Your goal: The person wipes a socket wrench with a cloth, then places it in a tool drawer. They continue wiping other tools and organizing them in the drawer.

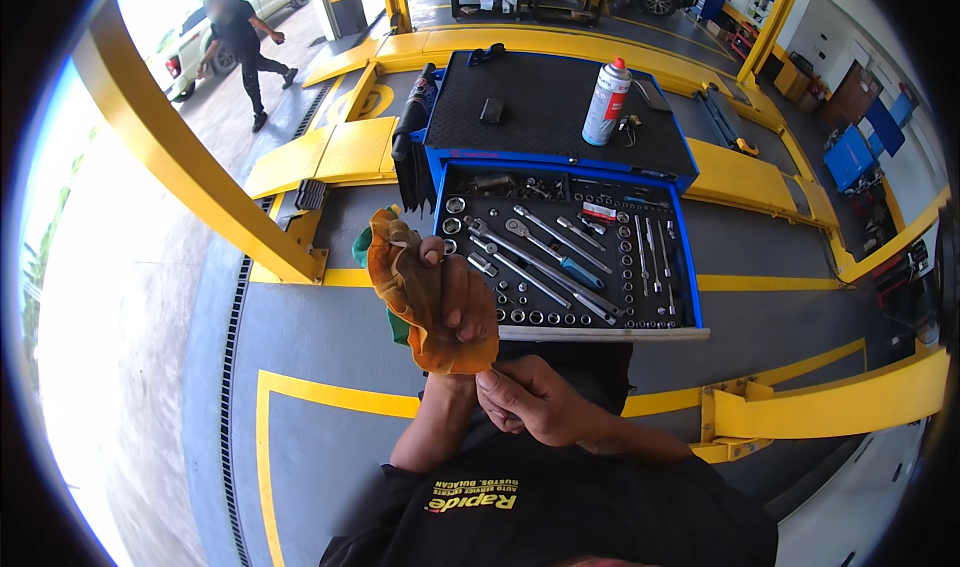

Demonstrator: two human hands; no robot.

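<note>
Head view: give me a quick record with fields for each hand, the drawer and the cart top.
Left hand: grips crumpled orange-and-green cloth
Right hand: by the left wrist, just below the cloth; grasp unclear
Drawer: open; sockets, blue-handled ratchet
Cart top: upright red-capped spray can
Background: person, white vehicle

Person near white pickup

Grey painted floor carries yellow boundary lines; slotted drain runs at left. Yellow lift column stands left; white wall, far right. Daylight enters from left.
</note>
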